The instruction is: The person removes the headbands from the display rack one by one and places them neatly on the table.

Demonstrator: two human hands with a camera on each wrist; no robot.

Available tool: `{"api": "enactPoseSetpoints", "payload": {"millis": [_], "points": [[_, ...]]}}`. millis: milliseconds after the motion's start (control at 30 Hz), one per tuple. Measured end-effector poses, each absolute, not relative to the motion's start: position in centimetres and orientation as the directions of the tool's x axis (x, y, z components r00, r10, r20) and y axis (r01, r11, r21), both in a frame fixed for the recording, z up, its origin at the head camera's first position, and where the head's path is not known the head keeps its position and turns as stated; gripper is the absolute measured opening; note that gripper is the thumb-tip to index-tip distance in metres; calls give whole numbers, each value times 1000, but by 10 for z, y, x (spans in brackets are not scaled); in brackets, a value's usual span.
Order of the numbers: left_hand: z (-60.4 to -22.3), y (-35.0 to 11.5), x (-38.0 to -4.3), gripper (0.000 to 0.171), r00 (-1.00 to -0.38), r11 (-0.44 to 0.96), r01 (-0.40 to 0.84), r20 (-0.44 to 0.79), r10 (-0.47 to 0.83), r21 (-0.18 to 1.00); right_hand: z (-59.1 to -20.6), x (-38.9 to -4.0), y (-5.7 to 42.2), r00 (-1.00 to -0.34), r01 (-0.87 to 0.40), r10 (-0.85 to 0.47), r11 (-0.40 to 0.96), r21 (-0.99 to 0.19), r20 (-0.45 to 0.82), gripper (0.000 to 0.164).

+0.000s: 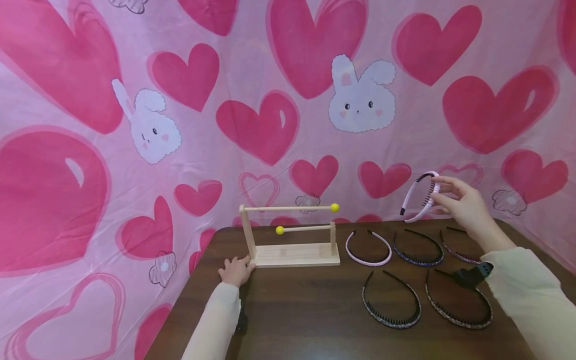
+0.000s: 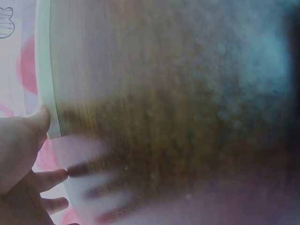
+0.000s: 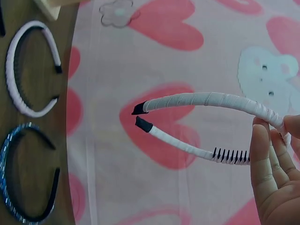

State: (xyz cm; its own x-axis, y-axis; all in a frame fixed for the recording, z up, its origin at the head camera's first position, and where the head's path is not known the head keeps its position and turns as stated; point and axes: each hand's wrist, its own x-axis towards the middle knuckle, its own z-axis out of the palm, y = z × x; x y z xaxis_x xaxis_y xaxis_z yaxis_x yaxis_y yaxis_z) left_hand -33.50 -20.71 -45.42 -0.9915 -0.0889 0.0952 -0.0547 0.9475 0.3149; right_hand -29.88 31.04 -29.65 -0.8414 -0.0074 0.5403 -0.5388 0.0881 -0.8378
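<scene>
My right hand [image 1: 465,207] holds up a pale pink headband [image 3: 197,100], pinched between thumb and fingers at its curved middle. Its two black-tipped ends point away from the hand, and dark comb teeth line the inside. Raised above the back of the table, it is clear of the other headbands. My left hand [image 1: 236,272] rests at the left end of a light wooden stand [image 1: 294,256], fingers spread and thumb against the base corner. The stand has two horizontal rods, one tipped with a yellow ball [image 1: 335,207], the lower with another yellow ball [image 1: 280,230].
On the dark table right of the stand lie a pink headband [image 3: 10,75], a blue headband [image 3: 4,183] and a multicoloured one [image 1: 468,259] partly behind my right arm. Nearer are two dark patterned headbands [image 1: 396,325]. A pink heart-printed cloth [image 1: 310,145] hangs behind.
</scene>
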Motion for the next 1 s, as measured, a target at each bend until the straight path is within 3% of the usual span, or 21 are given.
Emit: {"api": "enactPoseSetpoints", "payload": {"millis": [367, 600, 800, 1000], "points": [[-452, -208, -333, 46, -992, 944, -58, 87, -91, 325, -318, -288, 344, -834, -551, 16, 3, -835, 551, 39], [-453, -207, -334, 45, -992, 946, -43, 98, -79, 320, -333, -276, 364, -848, -502, 86, 183, -845, 523, 42], [-452, -207, -333, 45, -992, 945, -47, 95, -81, 323, -346, -271, 380, -843, -513, 102, 145, -846, 529, 43], [-452, -207, -333, 45, -992, 945, -49, 93, -84, 322, -356, -265, 391, -842, -489, 130, 228, -842, 524, 48]]}}
